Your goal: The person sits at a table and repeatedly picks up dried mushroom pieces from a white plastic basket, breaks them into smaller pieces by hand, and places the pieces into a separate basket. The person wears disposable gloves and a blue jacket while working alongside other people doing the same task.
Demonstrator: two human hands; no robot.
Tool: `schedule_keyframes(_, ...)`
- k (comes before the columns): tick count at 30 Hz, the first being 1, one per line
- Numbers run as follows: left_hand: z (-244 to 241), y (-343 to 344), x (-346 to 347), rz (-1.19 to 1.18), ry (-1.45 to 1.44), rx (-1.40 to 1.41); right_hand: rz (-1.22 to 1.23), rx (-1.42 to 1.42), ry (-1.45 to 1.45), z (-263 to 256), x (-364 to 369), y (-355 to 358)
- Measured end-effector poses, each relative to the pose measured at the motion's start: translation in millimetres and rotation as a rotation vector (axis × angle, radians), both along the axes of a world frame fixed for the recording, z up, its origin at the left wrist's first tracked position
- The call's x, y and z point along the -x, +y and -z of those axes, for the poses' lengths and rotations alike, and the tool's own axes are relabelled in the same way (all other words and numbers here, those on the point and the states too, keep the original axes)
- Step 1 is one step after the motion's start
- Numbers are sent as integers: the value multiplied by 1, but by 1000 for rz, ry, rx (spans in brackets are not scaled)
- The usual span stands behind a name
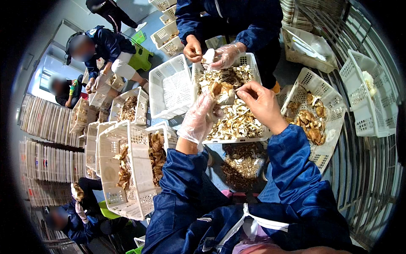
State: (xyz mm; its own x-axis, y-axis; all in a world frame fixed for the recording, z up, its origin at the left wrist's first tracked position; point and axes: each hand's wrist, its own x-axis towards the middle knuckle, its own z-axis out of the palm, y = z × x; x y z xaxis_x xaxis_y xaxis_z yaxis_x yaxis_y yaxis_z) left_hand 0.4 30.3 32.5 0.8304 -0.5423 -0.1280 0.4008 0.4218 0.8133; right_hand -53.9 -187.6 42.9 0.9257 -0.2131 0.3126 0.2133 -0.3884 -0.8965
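My left hand [199, 116], in a clear plastic glove, holds a brown and pale mushroom [224, 95] over a white plastic basket [236, 140]. My bare right hand [261, 103] is close to the mushroom's right side, thumb and forefinger pinched together. A small dark tip shows at those fingers, too small to make out. Below both hands, the basket is heaped with cut mushroom pieces [236, 123], cream and brown. Across it, a co-worker's gloved hand [229, 55] holds a white mushroom [209, 56], and their bare hand [193, 49] pinches something thin against it.
A white basket [169, 85] stands left of the heaped one. Baskets with brown mushrooms stand at left [114, 187] and right [331, 127]. Dark scraps [242, 168] lie below the heaped basket. Metal racking [361, 177] runs along the right; other people sit at left.
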Motion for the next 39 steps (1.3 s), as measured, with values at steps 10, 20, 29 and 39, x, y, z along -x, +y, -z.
schedule_keyframes(10, 0, -11, 5, 152, -94, 68, 25, 37, 0, 2, 2, 1)
schedule_keyframes(20, 9, -22, -4, -189, -209, -5, 123, 135, -204, -5, 3, 13)
schedule_keyframes(29, 18, -35, -2, -305, -520, -204, 70, 209, -348, -2, 1, 39)
schedule_keyframes(39, 11, -35, 10, -300, -351, -244, 115, 269, -232, 0, 2, 40)
